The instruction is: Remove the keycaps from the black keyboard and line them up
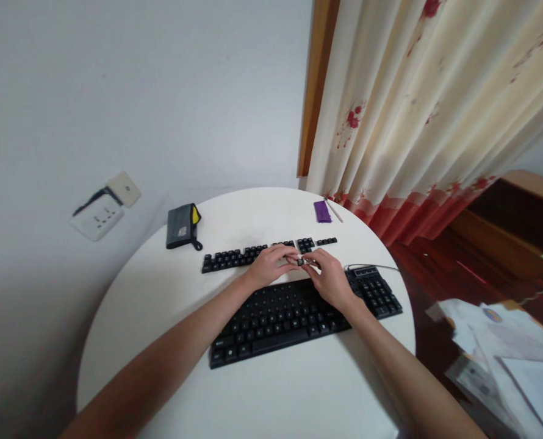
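My left hand (271, 265) and my right hand (329, 279) meet above the back edge of a black keyboard (278, 323). A small dark keycap (300, 261) is pinched at the left fingertips. The right fingers are closed around something thin, too small to make out, touching the keycap. Behind my hands, loose black keycaps (228, 260) lie in rows on the white table. The keyboard's upper middle shows bare key sockets, while its lower rows and number pad (376, 291) still carry keys. My right hand hides part of the keyboard.
A dark zip pouch (180, 227) with a yellow inside lies at the back left of the round white table (253, 213). At the back right are a purple cloth (322, 211) and a thin pale stick (334, 211). The keyboard's cable (374, 265) runs off the right edge.
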`<action>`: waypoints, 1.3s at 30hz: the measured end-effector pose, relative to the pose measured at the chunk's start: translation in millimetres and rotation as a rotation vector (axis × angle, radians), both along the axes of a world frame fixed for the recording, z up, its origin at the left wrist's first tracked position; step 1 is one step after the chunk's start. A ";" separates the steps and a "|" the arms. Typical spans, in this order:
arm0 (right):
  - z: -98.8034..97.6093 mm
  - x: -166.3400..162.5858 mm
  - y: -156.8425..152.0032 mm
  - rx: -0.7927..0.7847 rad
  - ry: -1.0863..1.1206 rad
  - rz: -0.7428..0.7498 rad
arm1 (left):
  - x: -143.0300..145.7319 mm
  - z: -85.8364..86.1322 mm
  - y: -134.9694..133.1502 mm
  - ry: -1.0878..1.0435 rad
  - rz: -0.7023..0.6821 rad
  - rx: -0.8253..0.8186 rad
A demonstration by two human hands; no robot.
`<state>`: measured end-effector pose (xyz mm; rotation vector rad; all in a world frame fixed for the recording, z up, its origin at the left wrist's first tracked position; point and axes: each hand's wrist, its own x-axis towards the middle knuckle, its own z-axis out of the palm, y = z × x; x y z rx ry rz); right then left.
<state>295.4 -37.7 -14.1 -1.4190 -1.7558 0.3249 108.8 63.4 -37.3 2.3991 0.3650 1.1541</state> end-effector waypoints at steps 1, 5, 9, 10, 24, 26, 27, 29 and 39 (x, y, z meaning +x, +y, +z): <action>0.3 6.7 3.6 -0.024 -0.024 -0.041 | -0.5 0.6 -0.3 -0.004 0.019 -0.015; -1.4 36.8 22.4 -0.248 -0.166 -0.265 | -2.8 4.8 -1.4 -0.016 0.101 -0.027; -8.6 51.6 36.7 -0.405 -0.231 -0.323 | -3.6 7.2 -1.5 -0.012 0.108 0.008; -10.6 52.2 38.8 -0.416 -0.234 -0.321 | -3.6 7.3 -1.4 -0.005 0.103 0.016; -17.6 42.5 51.9 -0.501 -0.279 -0.447 | -3.1 5.7 0.7 0.054 0.062 0.032; -16.9 41.4 54.5 -0.500 -0.281 -0.446 | -3.3 5.4 0.6 0.054 0.060 0.031; -16.7 40.9 55.6 -0.499 -0.282 -0.445 | -3.4 5.3 0.6 0.056 0.059 0.031; -16.6 40.1 57.2 -0.494 -0.285 -0.441 | -3.6 5.0 0.9 0.063 0.057 0.031; -21.1 37.8 61.0 -0.487 -0.286 -0.434 | -3.5 3.8 1.1 0.087 0.054 0.032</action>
